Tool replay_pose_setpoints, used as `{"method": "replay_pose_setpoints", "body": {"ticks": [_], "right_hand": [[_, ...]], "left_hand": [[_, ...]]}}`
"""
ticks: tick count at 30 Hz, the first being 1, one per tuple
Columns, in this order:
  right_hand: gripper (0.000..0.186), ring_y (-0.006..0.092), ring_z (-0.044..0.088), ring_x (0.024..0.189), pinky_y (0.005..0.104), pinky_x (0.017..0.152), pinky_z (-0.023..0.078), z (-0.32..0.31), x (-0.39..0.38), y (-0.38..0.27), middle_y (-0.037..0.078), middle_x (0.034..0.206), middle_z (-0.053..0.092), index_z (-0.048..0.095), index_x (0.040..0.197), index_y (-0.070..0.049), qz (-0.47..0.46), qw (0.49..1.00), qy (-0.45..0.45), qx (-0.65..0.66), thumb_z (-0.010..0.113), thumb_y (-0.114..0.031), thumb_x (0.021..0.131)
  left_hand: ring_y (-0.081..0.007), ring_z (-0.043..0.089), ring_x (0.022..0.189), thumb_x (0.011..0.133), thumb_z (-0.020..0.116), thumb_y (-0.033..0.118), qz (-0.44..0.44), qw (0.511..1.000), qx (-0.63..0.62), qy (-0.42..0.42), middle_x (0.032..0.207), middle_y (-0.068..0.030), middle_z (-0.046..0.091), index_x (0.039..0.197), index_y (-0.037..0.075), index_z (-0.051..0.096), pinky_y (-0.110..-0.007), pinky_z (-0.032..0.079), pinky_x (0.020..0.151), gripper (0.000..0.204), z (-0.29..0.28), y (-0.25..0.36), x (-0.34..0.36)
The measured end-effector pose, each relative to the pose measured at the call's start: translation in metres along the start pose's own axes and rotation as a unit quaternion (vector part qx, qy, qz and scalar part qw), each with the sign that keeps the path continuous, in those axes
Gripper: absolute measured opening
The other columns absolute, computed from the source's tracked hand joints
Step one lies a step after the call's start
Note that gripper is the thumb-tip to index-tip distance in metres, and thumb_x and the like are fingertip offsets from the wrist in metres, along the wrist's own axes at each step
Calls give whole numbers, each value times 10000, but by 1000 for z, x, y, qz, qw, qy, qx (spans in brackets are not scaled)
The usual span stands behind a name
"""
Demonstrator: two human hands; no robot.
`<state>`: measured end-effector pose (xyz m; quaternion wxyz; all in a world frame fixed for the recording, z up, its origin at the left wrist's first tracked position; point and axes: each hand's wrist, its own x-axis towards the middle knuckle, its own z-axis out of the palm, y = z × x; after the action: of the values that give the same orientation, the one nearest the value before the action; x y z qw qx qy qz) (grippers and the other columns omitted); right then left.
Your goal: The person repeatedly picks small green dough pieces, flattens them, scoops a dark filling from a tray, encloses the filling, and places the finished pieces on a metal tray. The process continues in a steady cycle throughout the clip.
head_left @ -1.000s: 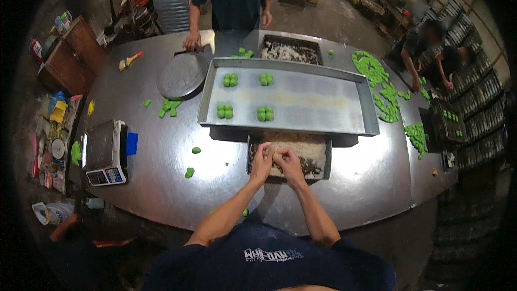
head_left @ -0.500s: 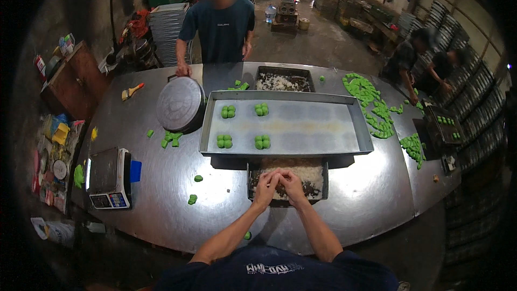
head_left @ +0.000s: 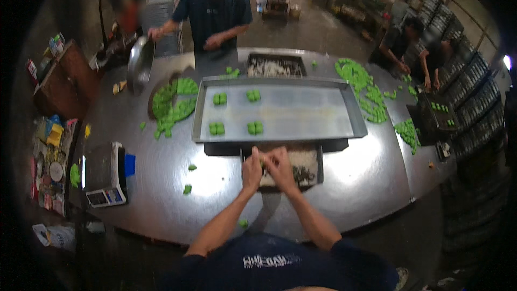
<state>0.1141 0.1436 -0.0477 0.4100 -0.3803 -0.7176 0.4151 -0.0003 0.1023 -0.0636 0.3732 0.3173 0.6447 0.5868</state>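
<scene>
Green dough [head_left: 186, 86] lies newly bared left of and beyond the left fingers [head_left: 254, 157], the co-worker [head_left: 226, 15] having lifted the pan [head_left: 141, 61] off it, so more seems within reach, while these and the right fingers [head_left: 277, 156], nearly closed, pinch a blurred piece [head_left: 263, 162] above the small tray [head_left: 321, 167].

A shiny metal table [head_left: 358, 196] carries a scale [head_left: 102, 170], scattered green lumps [head_left: 187, 189], a near dark pan [head_left: 320, 167] and a far dark pan [head_left: 302, 68].

Lg shiny metal table [head_left: 366, 188], glare [head_left: 350, 167] on top. Brown cabinet [head_left: 65, 75] at L. Dk floor [head_left: 336, 35], brighter twd back. Pale wall [head_left: 449, 1] upper R; sm. white light [head_left: 507, 62], R edge.
</scene>
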Motion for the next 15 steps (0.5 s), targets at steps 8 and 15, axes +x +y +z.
{"method": "replay_pose_setpoints", "body": {"ticks": [8,15], "right_hand": [[216,107,581,671,263,596,488,-8,10,-18,37,931,613,602,996,-49,196,965,-101,144,671,-252,980],[250,170,618,998,304,890,511,-13,-65,-15,75,1127,620,669,1165,-41,14,972,-229,58,689,-185,962]], "left_hand": [[-196,610,564,1039,129,651,-41,995,-2,-87,622,-76,615,790,5,662,-352,463,565,874,-21,29,-21],[-159,658,576,1037,302,623,-176,971,-52,-153,1051,-129,695,1552,-4,277,-223,452,505,812,-94,-8,-90]]}}
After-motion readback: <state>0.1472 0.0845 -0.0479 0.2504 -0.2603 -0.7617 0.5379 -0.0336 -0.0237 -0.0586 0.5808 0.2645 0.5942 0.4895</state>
